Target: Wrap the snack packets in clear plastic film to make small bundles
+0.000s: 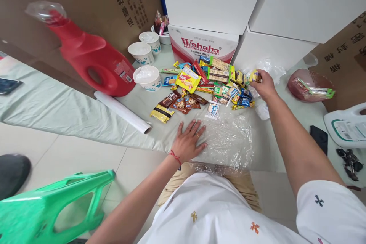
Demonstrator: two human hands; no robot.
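Right hand (264, 85) is pinching a yellow packet (254, 76); left hand (187, 143) is lying flat, released; white cups (148, 84) are holding clear plastic (146, 73) (maroon container (296, 82): wrapped snacks (318, 91)).

A small rounded snack packet (254, 76), yellow with dark markings, sits pinched between the fingertips of the right hand (266, 85), at the right end of a loose pile of wrapped snacks (188, 81); whether it is lifted cannot be told. A clear plastic sheet (228, 141), glossy and crinkled, lies spread before that pile, its left side by the thumb of the left hand (187, 143)
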